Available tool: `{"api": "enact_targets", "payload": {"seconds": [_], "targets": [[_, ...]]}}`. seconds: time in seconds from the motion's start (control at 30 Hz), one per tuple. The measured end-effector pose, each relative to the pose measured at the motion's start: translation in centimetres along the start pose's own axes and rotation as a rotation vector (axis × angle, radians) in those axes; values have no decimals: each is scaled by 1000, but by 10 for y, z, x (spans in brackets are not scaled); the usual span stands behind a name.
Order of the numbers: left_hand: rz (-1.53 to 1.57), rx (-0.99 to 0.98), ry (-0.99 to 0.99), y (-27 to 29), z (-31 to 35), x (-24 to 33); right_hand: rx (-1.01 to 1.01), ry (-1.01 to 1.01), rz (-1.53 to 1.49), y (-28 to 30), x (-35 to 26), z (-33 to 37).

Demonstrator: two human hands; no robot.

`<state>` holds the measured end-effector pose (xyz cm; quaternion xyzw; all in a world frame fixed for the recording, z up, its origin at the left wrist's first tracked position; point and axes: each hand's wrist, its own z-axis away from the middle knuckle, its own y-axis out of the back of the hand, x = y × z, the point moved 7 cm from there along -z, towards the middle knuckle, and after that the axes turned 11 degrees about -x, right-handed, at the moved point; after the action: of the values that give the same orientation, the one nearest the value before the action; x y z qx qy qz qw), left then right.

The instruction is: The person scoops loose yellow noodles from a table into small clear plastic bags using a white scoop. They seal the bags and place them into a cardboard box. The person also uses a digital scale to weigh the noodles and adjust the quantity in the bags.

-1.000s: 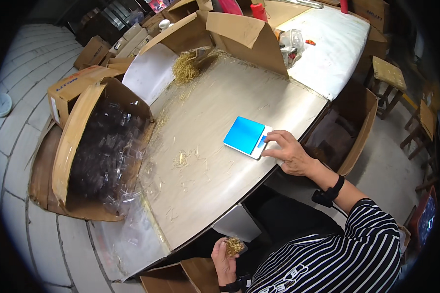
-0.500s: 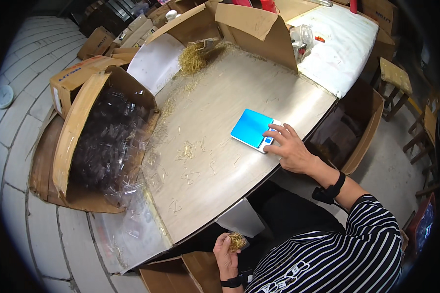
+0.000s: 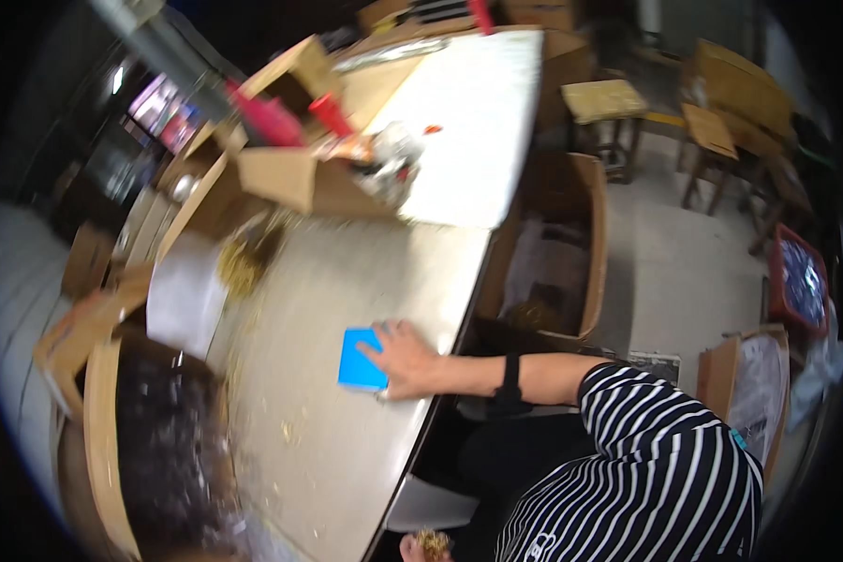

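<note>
A small digital scale with a blue top rests on the pale worktable. My right hand lies over its right side, fingers apart, some reaching onto the blue top and covering the buttons; it holds nothing else. At the bottom edge, partly cut off by the picture, my left hand is closed on a bunch of small gold-coloured pieces. The pieces are blurred, and their exact kind is too small to make out. More gold pieces lie loose on the table.
At left, a carton of clear plastic pieces stands against the table. A golden heap lies near cardboard flaps. Beyond is a white-covered surface. An open carton and wooden stools stand on the right.
My view has swung to the right, so the table and scale appear further left. My right hand now reaches further over the scale's blue top. My left hand still holds the gold pieces.
</note>
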<state>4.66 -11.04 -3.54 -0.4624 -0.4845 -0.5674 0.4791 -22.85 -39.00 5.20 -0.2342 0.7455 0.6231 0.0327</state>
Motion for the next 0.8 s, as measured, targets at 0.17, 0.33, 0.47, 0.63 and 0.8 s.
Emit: {"api": "enact_targets", "payload": {"seconds": [0.17,0.33,0.47,0.63,0.8], "targets": [[106,-36,205,-4,-25,0,73,-55,-190,59,56,28],[208,-51,319,-30,-50,27,183,-411,-177,142,163,69],[277,26,362,-33,-53,47,208,-655,-124,149,255,41],[96,110,280,-5,-43,76,211,-644,-171,94,330,-36],[632,166,170,0,-45,52,314,-419,454,108,378,-40]]}}
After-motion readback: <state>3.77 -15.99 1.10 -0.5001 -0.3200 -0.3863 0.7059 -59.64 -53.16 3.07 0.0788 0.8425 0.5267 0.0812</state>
